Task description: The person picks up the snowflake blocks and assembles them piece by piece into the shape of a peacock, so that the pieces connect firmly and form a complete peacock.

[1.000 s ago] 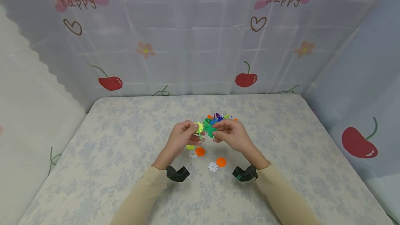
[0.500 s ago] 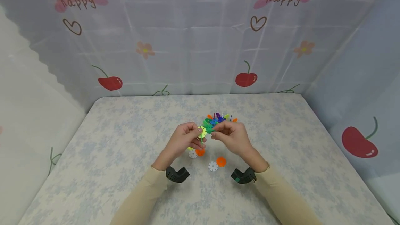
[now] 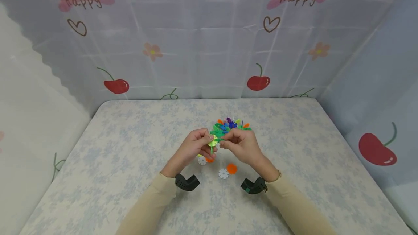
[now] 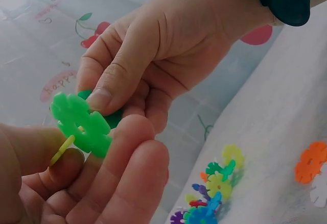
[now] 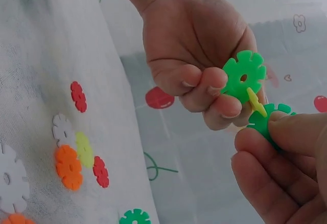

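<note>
1. the left hand (image 3: 197,143) is pinching a yellow, round, notched, plastic-looking disc (image 3: 213,140) between thumb and finger. a bright green, round, notched disc (image 5: 234,81) is sitting crosswise to the yellow one, and it seems to be joined with it.

2. the right hand (image 3: 240,143) is pinching a darker green, round, notched disc (image 5: 261,124) near the rim, also with thumb and finger.

3. the important relation, in my judgement, is between two edges: the darker green disc is lying on the right side of the yellow disc, and in the right wrist view their edges are meeting or overlapping – whether a notch is already gripping, i cannot tell.

4. being round, the discs are showing no long axis, so their planes are counting more; in the right wrist view the yellow disc is standing nearly edge-on, while the darker green one is showing part of its face.

5. the left hand is nearer to the yellow disc, the right hand to the darker green disc – both are working above the table (image 3: 130,137), with a cluster of coloured discs (image 3: 232,124) lying behind them.
</note>
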A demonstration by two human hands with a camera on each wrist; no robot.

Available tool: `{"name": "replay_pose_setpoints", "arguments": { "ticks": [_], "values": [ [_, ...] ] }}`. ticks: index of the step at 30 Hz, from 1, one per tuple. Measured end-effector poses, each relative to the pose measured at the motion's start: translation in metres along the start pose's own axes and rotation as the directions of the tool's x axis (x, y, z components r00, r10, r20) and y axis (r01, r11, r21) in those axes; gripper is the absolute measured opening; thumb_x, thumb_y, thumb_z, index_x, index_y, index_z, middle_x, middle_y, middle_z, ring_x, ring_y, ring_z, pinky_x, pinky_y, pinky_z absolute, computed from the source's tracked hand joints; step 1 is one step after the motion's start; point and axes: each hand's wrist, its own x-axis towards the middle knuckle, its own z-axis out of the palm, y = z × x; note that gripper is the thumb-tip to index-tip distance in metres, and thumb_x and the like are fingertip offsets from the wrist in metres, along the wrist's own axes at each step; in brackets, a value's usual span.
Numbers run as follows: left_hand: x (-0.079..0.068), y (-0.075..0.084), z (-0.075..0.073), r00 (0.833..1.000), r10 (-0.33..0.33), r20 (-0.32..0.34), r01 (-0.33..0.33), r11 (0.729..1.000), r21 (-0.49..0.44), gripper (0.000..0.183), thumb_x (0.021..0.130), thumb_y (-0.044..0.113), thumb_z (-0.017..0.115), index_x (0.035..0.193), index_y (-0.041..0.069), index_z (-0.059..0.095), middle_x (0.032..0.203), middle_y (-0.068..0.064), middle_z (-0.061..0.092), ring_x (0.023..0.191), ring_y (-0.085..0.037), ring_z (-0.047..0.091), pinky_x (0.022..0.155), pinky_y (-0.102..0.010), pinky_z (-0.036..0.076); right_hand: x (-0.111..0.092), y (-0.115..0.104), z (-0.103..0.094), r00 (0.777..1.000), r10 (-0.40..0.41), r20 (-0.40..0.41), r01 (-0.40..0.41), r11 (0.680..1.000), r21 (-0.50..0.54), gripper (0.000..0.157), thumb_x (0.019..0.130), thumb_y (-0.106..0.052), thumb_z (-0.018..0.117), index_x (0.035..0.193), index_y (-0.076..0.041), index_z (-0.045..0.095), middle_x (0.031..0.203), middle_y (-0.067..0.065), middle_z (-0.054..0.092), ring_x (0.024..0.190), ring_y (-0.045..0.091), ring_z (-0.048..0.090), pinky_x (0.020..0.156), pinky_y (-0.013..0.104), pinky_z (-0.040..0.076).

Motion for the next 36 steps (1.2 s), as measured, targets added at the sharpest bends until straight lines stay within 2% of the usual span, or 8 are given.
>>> {"name": "replay_pose_setpoints", "arguments": {
  "ticks": [5,12,18,21,24,29,36],
  "values": [
    [0.000,0.000,-0.002,1.000,0.002,-0.017,-0.002,0.999,0.036,0.028,0.109,0.021,0.048,0.084,0.007,0.050,0.078,-0.001,0.071,0.064,-0.014,0.072,0.065,-0.032,0.062,-0.001,0.000,0.008,0.997,-0.054,-0.052,0.051,0.997,-0.050,0.010,0.085,0.010,0.075,0.085,0.002,0.070,0.079,0.017,0.074,0.067,0.024,0.075,0.062,0.025,0.061],
    [0.001,0.000,-0.003,0.995,0.000,-0.101,0.006,0.998,0.066,0.026,0.107,0.022,0.053,0.087,0.005,0.056,0.078,-0.002,0.070,0.064,-0.015,0.071,0.065,-0.031,0.062,-0.002,0.002,0.012,0.996,0.017,-0.092,-0.022,0.998,-0.057,0.010,0.087,0.008,0.073,0.088,0.000,0.068,0.079,0.015,0.074,0.067,0.023,0.074,0.061,0.025,0.060],
    [-0.001,0.000,-0.006,0.979,0.009,-0.206,0.003,0.998,0.060,0.026,0.105,0.020,0.054,0.085,0.004,0.057,0.069,-0.005,0.066,0.054,-0.015,0.066,0.060,-0.032,0.062,-0.002,0.001,0.009,0.995,0.057,-0.084,-0.063,0.995,-0.076,0.007,0.088,0.007,0.072,0.089,0.002,0.069,0.079,0.015,0.074,0.066,0.022,0.073,0.062,0.025,0.060],
    [-0.002,0.001,-0.004,0.982,0.019,-0.186,-0.005,0.997,0.074,0.025,0.105,0.019,0.054,0.085,0.004,0.057,0.068,-0.002,0.066,0.054,-0.014,0.065,0.059,-0.031,0.061,-0.001,0.001,0.007,0.997,0.035,-0.069,-0.043,0.992,-0.116,0.006,0.087,0.005,0.075,0.092,0.001,0.073,0.079,0.013,0.074,0.064,0.016,0.070,0.061,0.024,0.059],
    [-0.002,0.002,-0.001,0.988,0.032,-0.148,-0.015,0.994,0.111,0.024,0.105,0.019,0.055,0.086,0.004,0.058,0.068,0.001,0.067,0.055,-0.014,0.065,0.059,-0.033,0.061,-0.001,0.001,0.008,0.998,-0.047,-0.034,0.040,0.982,-0.183,0.009,0.085,0.004,0.077,0.093,-0.001,0.077,0.079,0.009,0.073,0.062,0.012,0.065,0.059,0.023,0.056],
    [-0.004,0.002,0.001,0.985,0.096,-0.145,-0.059,0.968,0.242,0.026,0.104,0.018,0.057,0.084,0.001,0.058,0.064,0.001,0.063,0.055,-0.014,0.063,0.060,-0.036,0.062,0.000,-0.002,0.009,0.982,-0.188,0.017,0.183,0.922,-0.341,0.012,0.081,0.005,0.081,0.090,-0.003,0.079,0.078,0.007,0.072,0.064,0.013,0.065,0.061,0.021,0.057],
    [0.000,-0.002,0.004,0.982,0.132,-0.135,-0.071,0.920,0.385,0.028,0.102,0.015,0.059,0.077,0.003,0.056,0.059,-0.001,0.058,0.053,-0.021,0.063,0.057,-0.036,0.060,-0.004,-0.005,0.013,0.946,-0.306,0.107,0.315,0.789,-0.528,0.014,0.077,0.006,0.083,0.083,-0.004,0.076,0.075,0.006,0.070,0.065,0.014,0.064,0.062,0.022,0.057]
  ]
}}
